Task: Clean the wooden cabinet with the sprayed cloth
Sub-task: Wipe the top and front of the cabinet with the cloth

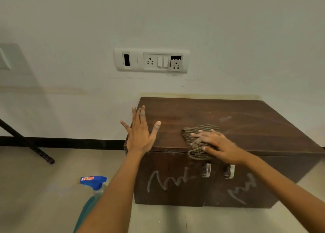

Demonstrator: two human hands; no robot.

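- My right hand (215,145) lies flat, fingers spread, pressing the cloth (197,141) onto the top of the wooden cabinet (237,127), near its front edge; part of the cloth hangs over that edge.
- My left hand (139,132) is open and empty, palm down with fingers splayed, at the top's front-left corner; I cannot tell whether it touches the wood.
- The top is bare to the right of and behind the cloth, out to the right edge and the back edge at the wall (175,21).
- The cabinet stands on the floor (44,188), its back against the wall. Pale scribble marks (167,180) show on the dark front, beside two metal handles (218,170).
- A spray bottle (93,188) with a blue trigger head stands on the floor left of the cabinet, partly hidden by my left forearm.
- A socket panel (151,61) sits on the wall above; a dark slanted leg (26,141) meets the floor at far left.
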